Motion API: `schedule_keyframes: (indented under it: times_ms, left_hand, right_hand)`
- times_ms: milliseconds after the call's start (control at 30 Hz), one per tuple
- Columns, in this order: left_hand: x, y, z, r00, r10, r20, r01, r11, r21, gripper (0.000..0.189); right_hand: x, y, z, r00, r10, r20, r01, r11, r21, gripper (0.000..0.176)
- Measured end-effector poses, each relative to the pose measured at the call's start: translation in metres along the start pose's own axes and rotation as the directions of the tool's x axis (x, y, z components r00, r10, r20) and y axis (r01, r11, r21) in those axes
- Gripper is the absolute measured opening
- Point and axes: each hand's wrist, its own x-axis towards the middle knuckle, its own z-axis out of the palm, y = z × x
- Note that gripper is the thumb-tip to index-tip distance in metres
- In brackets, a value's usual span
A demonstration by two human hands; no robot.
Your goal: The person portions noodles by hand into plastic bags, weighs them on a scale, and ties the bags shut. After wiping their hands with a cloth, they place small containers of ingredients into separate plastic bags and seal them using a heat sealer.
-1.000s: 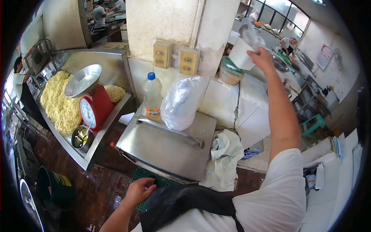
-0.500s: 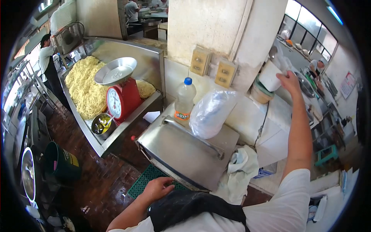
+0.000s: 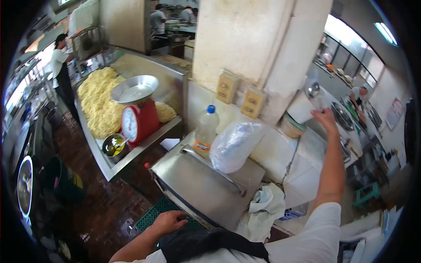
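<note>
White tub (image 3: 300, 108) is gripped by the curled fingers of the right hand (image 3: 325, 119), high in the upper right of the frame, just above a round bowl (image 3: 290, 126) on the counter. I think it is picked up but not yet put down anywhere. It looks plain, white and tipped a bit. The left hand (image 3: 169, 221) is at the bottom, by the dark apron (image 3: 206, 241). I cannot tell if its bent fingers hold anything.

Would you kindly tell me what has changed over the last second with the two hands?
The right hand, gripping the white container throughout, has brought it down from a raised position to just above the lidded tub. The left hand stays by the dark apron. The bottle, plastic bag and red scale are unmoved.
</note>
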Motion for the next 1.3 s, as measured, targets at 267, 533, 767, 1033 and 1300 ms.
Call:
schedule_keyframes:
  times_ms: [267, 533, 767, 1033, 1300]
  left_hand:
    - [0.006, -0.018, 0.015, 1.0, 0.015, -0.02, -0.014, 0.999, 0.049, 0.044]
    - [0.016, -0.004, 0.015, 0.997, 0.063, 0.037, -0.066, 0.996, 0.068, 0.047]
    - [0.03, 0.023, -0.003, 0.995, 0.093, 0.046, -0.083, 0.979, -0.184, 0.039]
    - [0.062, 0.081, -0.041, 0.958, 0.19, -0.215, -0.258, 0.899, -0.354, 0.033]
    - [0.069, 0.07, -0.019, 0.97, 0.182, -0.164, -0.217, 0.947, -0.237, 0.038]
  right_hand:
    - [0.0, -0.031, -0.015, 0.974, -0.096, 0.204, 0.132, 0.976, -0.173, 0.05]
    - [-0.01, -0.012, -0.025, 0.993, -0.119, -0.011, 0.112, 0.963, -0.247, 0.082]
    - [-0.059, 0.017, -0.015, 0.975, 0.196, 0.104, -0.212, 0.961, 0.178, 0.084]
    - [-0.073, 0.02, 0.011, 0.974, 0.223, -0.041, -0.196, 0.917, 0.348, 0.065]
    - [-0.152, 0.02, 0.082, 0.965, 0.254, 0.06, -0.241, 0.781, 0.577, 0.043]
